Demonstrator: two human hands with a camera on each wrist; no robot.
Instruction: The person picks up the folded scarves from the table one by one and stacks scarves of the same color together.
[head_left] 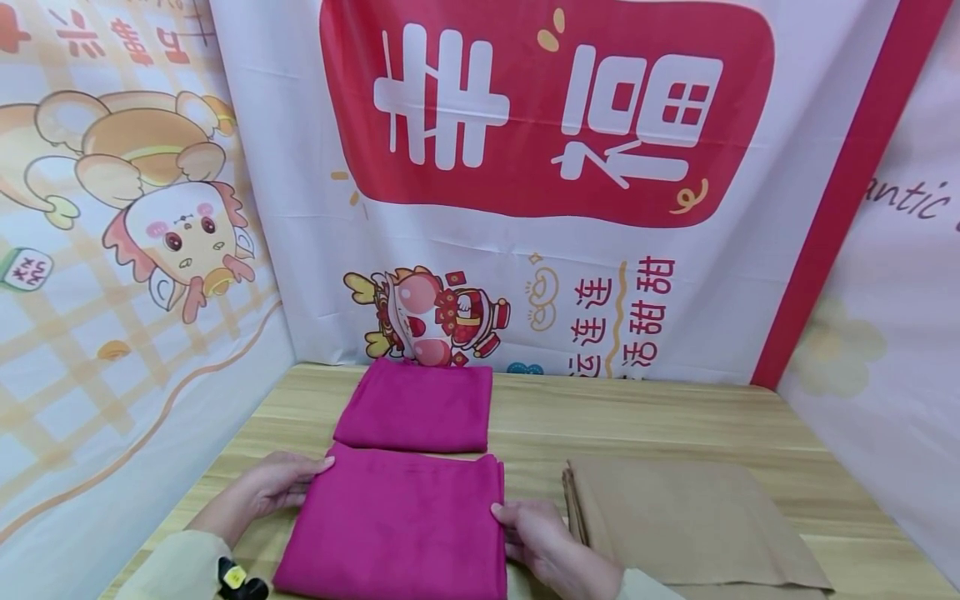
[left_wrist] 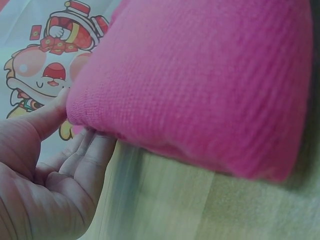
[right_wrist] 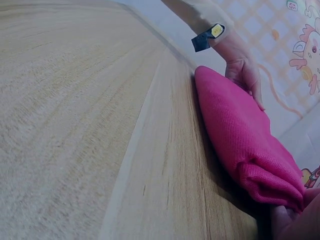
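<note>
One folded magenta cloth (head_left: pixel 397 525) is spanning between two thumb-and-finger pinches: the left hand (head_left: pixel 281 483) is gripping its far left corner, fingers beneath, the right hand (head_left: pixel 540 537) its right edge. The right-wrist view is showing end folds the head view is hiding. A second magenta cloth (head_left: pixel 416 408) is lying just behind, one brown cloth (head_left: pixel 690 525) rightward.

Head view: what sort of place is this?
Likely a makeshift indoor work booth: a wood-grain table set against a red-and-white printed backdrop, with a cartoon-printed wall covering along the left side.
</note>
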